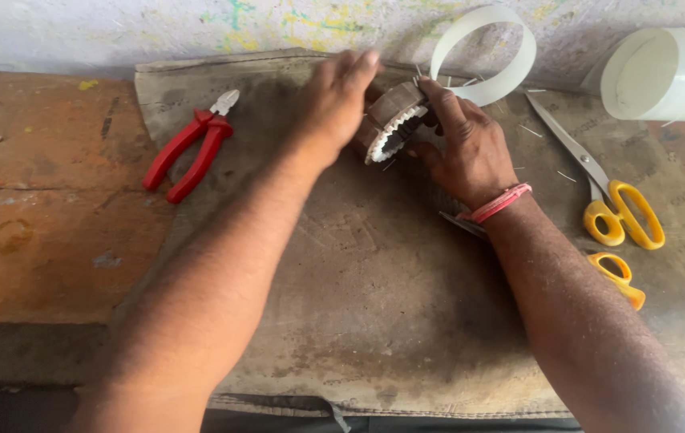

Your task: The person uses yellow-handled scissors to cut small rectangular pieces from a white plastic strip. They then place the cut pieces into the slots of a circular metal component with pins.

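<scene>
While steadying ring [394,120], both hands [470,148] curled

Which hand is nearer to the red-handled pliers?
Left. The left hand is just right of the red-handled pliers, on the ring-shaped part; the right hand is farther right, beyond that part.

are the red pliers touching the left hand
Apart. The head view shows the red pliers lying on the cloth's edge, with bare cloth between them and the left hand.
</scene>
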